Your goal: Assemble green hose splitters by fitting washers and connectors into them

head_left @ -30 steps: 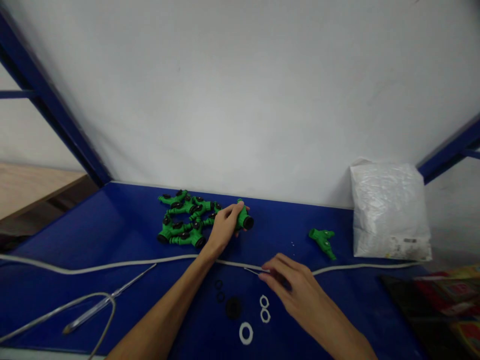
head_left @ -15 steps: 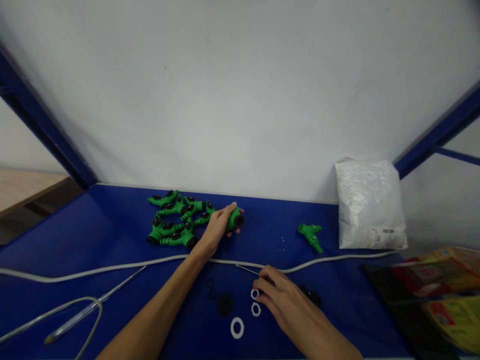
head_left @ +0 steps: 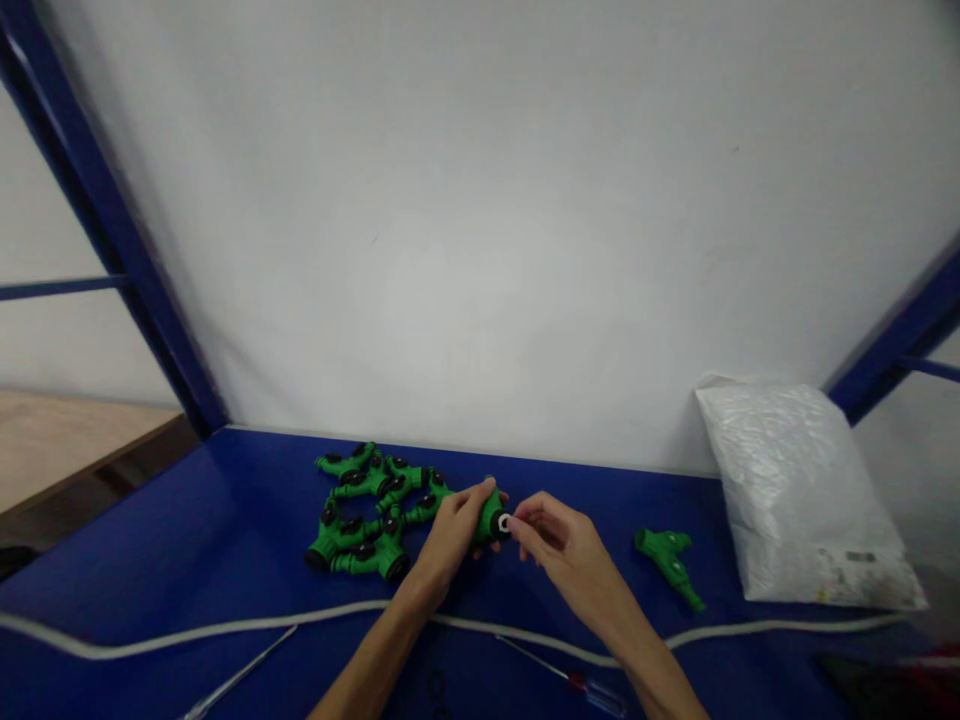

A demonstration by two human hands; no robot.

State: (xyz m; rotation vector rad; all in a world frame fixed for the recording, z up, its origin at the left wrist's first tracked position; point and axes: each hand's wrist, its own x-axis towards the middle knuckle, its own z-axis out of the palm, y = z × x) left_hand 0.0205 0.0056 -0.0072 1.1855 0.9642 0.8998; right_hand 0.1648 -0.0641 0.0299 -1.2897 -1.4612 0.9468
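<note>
My left hand (head_left: 452,530) is wrapped around a green hose splitter (head_left: 491,510), its black-collared end turned to the right. Between the thumb and fingertips of my right hand (head_left: 561,540) is a small white ring washer (head_left: 505,523), held against the mouth of that black collar. Whether the washer sits inside the collar I cannot tell. Left of my hands, several green splitters with black valve knobs (head_left: 367,555) lie in a cluster. A single green splitter without black parts (head_left: 670,565) lies to the right of my right hand.
A white cable (head_left: 240,628) runs across the blue table (head_left: 195,545) under my forearms. Near the front lie a screwdriver (head_left: 600,695), a long thin rod (head_left: 240,678) and a black ring (head_left: 436,685). A white plastic package (head_left: 802,490) leans at the right, by the wall.
My right hand has risen from the washers near the front to the splitter's end, carrying a white washer. My left hand still grips the splitter. The view has tilted upward.
</note>
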